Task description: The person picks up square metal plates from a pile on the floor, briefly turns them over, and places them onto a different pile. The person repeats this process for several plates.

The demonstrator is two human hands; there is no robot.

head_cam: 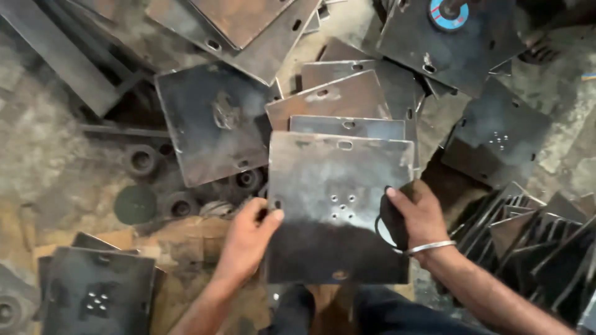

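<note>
Left hand (247, 239): fingers curled, thumb pressed on the left edge of a square steel plate (338, 208) with slotted corner holes and a centre cluster of small holes; right hand (417, 217): closed round the plate's right edge, a dark rag (392, 224) bunched under the palm, a metal bangle (429, 247) at the wrist. Plate held flat in front of the person, overlapping a stack of like plates (347, 102); no containers in view. Surroundings crowded: loose plates (211, 121) left, upright plates (534, 239) packed right, dusty floor (43, 155) bare only far left.

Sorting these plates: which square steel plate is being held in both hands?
The large central plate with five small holes, gripped by the left hand and right hand; the others lie untouched.
</note>
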